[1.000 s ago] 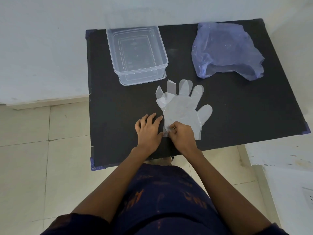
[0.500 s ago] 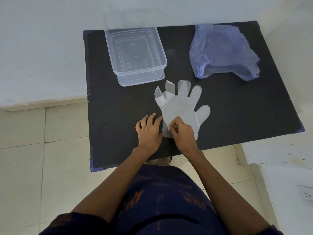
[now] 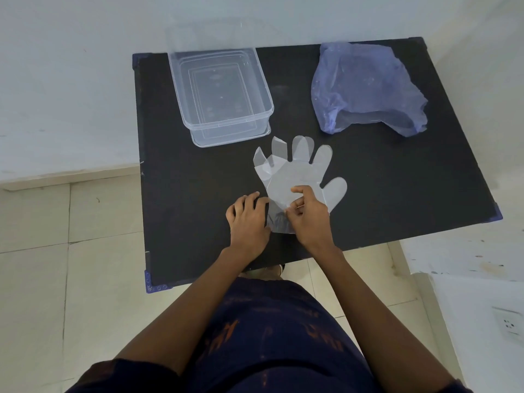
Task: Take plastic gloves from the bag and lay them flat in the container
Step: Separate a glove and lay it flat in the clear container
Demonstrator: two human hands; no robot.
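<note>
Clear plastic gloves (image 3: 297, 174) lie stacked on the black table (image 3: 382, 180), fingers pointing away from me, one glove skewed to the left. My right hand (image 3: 307, 217) pinches the cuff of the top glove and lifts a fold of it. My left hand (image 3: 249, 219) rests flat beside the cuff, its fingertips on the cuff's left edge. A clear rectangular container (image 3: 221, 92) stands at the back left, with nothing in it. The crumpled bluish plastic bag (image 3: 365, 89) lies at the back right, its mouth facing me.
The table stands against a white wall, with tiled floor to its left and in front. A white surface with a wall socket (image 3: 510, 324) is at the lower right.
My right hand has moved up the cuff and raised a fold of the top glove. My left hand has stayed by the cuff.
</note>
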